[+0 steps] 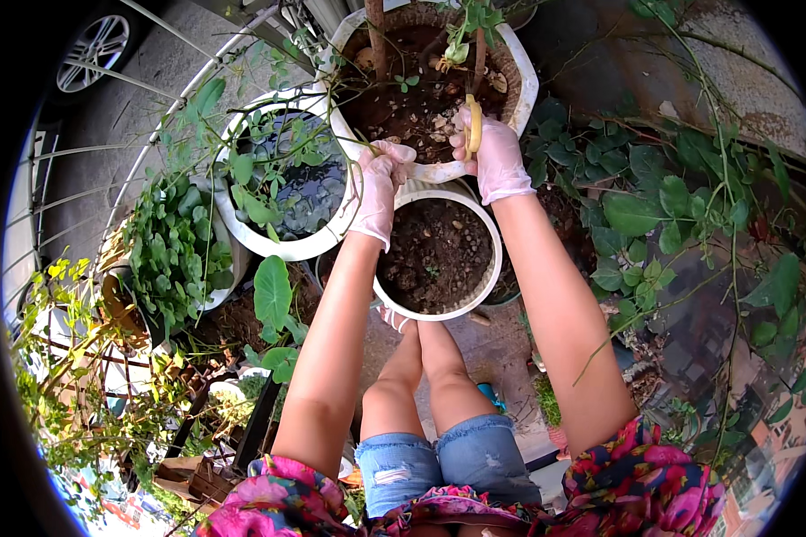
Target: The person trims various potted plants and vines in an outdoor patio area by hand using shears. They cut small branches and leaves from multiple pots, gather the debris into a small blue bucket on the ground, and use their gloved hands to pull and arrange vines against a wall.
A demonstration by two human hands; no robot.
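Observation:
My left hand (383, 181), in a clear pinkish glove, pinches a thin green stem (361, 142) by the rim of a large white planter (528, 87). In the same kind of glove, my right hand (494, 154) is closed round yellow-handled scissors or pruners (473, 127) over the planter's right side; the blades are hard to make out. Woody trunks (376, 40) rise from the planter's soil. A pale green bud or seed head (455, 54) hangs above the right hand. Below the hands stands a round white pot (436, 312) of dark soil.
A white-rimmed tub of water with floating leaves (285, 252) stands at left, beside a bushy potted plant (174, 255). Long leafy branches (725, 161) arch across the right. A curved metal railing (141, 151) runs at left, with a car wheel (94, 54) beyond. A broad-leaved plant (273, 288) grows near my left forearm.

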